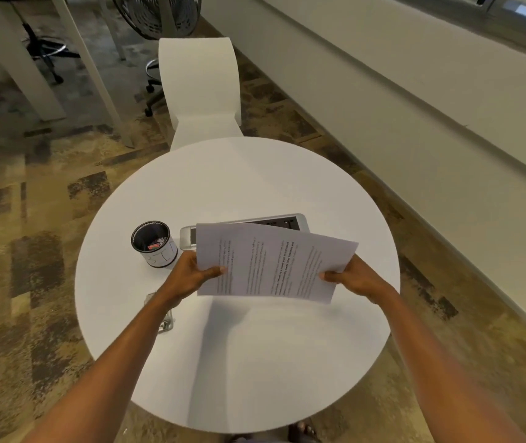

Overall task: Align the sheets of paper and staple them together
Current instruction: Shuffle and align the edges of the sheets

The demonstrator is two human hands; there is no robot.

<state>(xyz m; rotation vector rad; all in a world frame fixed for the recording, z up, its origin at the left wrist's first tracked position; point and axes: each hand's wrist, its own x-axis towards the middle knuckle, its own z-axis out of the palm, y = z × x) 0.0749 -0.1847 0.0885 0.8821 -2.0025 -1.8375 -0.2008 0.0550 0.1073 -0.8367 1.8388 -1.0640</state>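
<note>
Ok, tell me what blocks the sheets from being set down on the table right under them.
Nothing visible does. The sheets are held in both hands above bare table. The stapler lies left, under the left forearm; the cup stands farther left.

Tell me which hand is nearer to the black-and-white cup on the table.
Left. The left hand grips the papers' left edge just beside the cup, lower right of it in view. The right hand holds the papers' far edge, across the sheets from the cup.

Near table (255, 362) half lies free; cup (154, 244) and tray (188, 236) crowd the middle.
</note>
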